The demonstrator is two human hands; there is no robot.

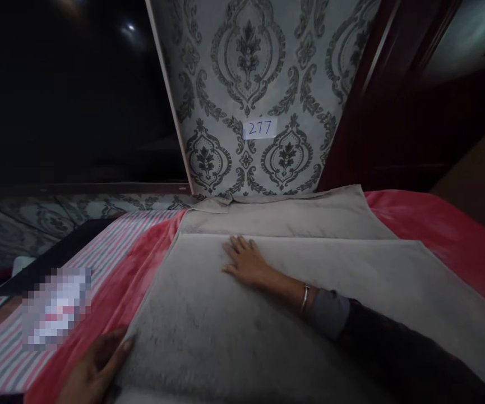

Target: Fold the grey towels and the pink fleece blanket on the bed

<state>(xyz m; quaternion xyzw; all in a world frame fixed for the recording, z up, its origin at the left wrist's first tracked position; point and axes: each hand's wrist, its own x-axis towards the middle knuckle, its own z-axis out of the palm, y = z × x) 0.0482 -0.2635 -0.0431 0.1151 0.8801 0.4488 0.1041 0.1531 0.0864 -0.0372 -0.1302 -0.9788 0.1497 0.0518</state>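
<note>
A large grey cloth [225, 314] lies spread in a folded layer, with a second part of it [301, 216] showing behind the straight fold line. My right hand [246, 261] rests flat on it just below that fold, fingers spread and holding nothing. A thin bangle [305, 297] circles the right wrist. At the lower left, my left hand [93, 367] is at the cloth's left edge, thumb and fingers closed around the border. Some of its fingertips are hard to make out in the dim light.
Beneath the grey cloth is a red plush cover [141, 264], over a striped sheet [111, 238] at left. A blurred-out item [57, 308] lies on the stripes. Behind stand a patterned wall [246, 163] with a "277" label [260, 128], a dark screen [78, 101] and dark red woodwork [377, 123].
</note>
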